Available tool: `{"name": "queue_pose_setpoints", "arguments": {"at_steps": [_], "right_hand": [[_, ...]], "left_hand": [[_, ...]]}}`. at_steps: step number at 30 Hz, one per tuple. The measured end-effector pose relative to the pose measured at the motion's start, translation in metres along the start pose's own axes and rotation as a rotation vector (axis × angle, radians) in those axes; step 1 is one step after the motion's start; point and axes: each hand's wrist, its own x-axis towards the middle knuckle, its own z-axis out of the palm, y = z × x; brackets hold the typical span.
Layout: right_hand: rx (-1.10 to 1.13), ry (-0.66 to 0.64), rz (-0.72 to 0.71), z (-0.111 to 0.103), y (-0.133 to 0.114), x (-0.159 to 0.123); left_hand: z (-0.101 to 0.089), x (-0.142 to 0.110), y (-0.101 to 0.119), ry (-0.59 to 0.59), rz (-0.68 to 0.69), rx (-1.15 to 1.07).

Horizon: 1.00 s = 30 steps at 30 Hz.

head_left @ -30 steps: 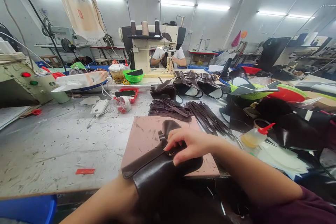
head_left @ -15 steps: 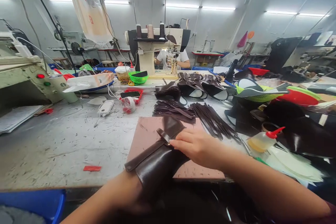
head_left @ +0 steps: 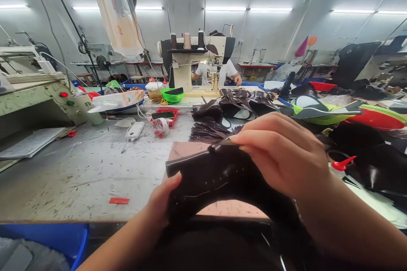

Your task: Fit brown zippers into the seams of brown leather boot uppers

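Note:
A glossy dark brown leather boot upper (head_left: pixel 203 178) is raised over the front edge of the table. My left hand (head_left: pixel 162 197) grips its left end, thumb on the outside and the other fingers hidden. Above its top edge, my right hand (head_left: pixel 282 156) pinches a narrow leather strap (head_left: pixel 224 142) between thumb and fingertips. Underneath lies a pink board (head_left: pixel 235 208), partly covered by the upper. Just behind it is a bundle of thin dark leather strips (head_left: pixel 205 132).
More boot uppers (head_left: pixel 208 111) lie in front of a sewing machine (head_left: pixel 181 70), where another person (head_left: pixel 206 72) sits. A glue bottle (head_left: pixel 340 165) is to the right. On the left are a red strip (head_left: pixel 119 200), a white corded device (head_left: pixel 135 130) and a blue bin (head_left: pixel 76 243).
The boot upper has been turned and lifted, so another side with small slits faces me. My right hand has moved up and right with the strap. My left thumb has come into view.

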Motion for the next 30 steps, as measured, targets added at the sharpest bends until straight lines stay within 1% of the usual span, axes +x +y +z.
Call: {"name": "queue_pose_setpoints", "arguments": {"at_steps": [3, 6, 9, 13, 15, 17, 19, 22, 23, 24, 25, 27, 29, 30], "right_hand": [[0.019, -0.043, -0.006, -0.002, 0.000, -0.002], [0.036, -0.043, 0.005, -0.002, -0.001, -0.008], [0.060, -0.077, 0.008, -0.003, -0.001, -0.010], [0.114, -0.159, 0.001, -0.005, -0.002, -0.011], [0.157, -0.221, 0.017, -0.002, 0.000, -0.015], [0.220, -0.333, 0.061, 0.005, 0.003, -0.023], [0.300, -0.511, 0.128, 0.018, 0.007, -0.037], [0.333, -0.785, 0.231, 0.040, 0.010, -0.066], [0.308, -0.843, 0.255, 0.046, 0.008, -0.076], [0.277, -0.873, 0.270, 0.050, 0.006, -0.085], [0.250, -0.877, 0.279, 0.053, 0.003, -0.093], [0.231, -0.822, 0.288, 0.053, -0.007, -0.105], [0.251, -0.753, 0.316, 0.051, -0.019, -0.114], [0.271, -0.739, 0.335, 0.050, -0.025, -0.117]], "left_hand": [[0.005, 0.000, 0.001, -0.067, -0.008, -0.128], [0.003, 0.000, 0.000, -0.073, -0.009, -0.172], [0.000, 0.001, -0.002, -0.080, -0.020, -0.191], [-0.002, 0.001, -0.003, -0.091, -0.041, -0.225], [-0.001, 0.002, -0.007, -0.128, -0.064, -0.259], [-0.003, 0.004, -0.015, -0.162, -0.083, -0.299], [-0.011, 0.008, -0.029, -0.154, -0.106, -0.333], [-0.034, 0.016, -0.056, -0.052, -0.201, -0.353], [-0.043, 0.017, -0.065, -0.011, -0.249, -0.352], [-0.052, 0.018, -0.073, 0.024, -0.292, -0.350], [-0.059, 0.018, -0.080, 0.050, -0.324, -0.351], [-0.069, 0.016, -0.090, 0.057, -0.377, -0.359], [-0.073, 0.013, -0.095, 0.046, -0.415, -0.367], [-0.072, 0.012, -0.096, 0.046, -0.433, -0.365]]}}
